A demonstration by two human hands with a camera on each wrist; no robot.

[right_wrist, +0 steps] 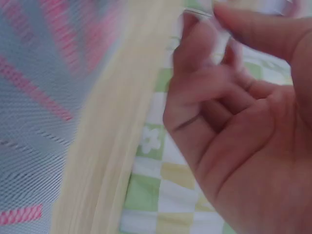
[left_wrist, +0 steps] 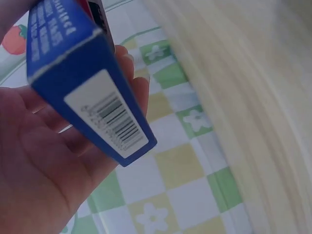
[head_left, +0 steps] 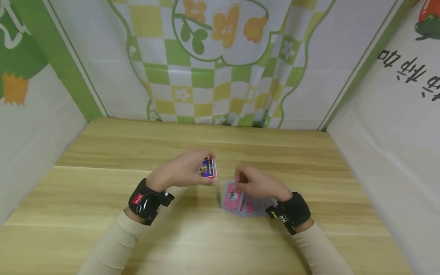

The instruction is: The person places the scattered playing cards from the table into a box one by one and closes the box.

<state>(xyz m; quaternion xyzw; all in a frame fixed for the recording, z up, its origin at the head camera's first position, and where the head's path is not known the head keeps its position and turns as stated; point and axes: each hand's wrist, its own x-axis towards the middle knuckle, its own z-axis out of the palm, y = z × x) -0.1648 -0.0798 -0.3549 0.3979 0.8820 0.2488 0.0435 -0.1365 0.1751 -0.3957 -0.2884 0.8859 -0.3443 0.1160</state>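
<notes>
At ten o'clock from the cards on the table, the left hand grips the box; the right hand, fingers bent, is at the cards' twelve o'clock edge, but whether it pinches one I cannot tell. A steady box should help, with cards squared and handled by their edges to avoid creasing

person wears beige slvs, blk wrist straps w/ sm. cams, red tag on l one.
</notes>
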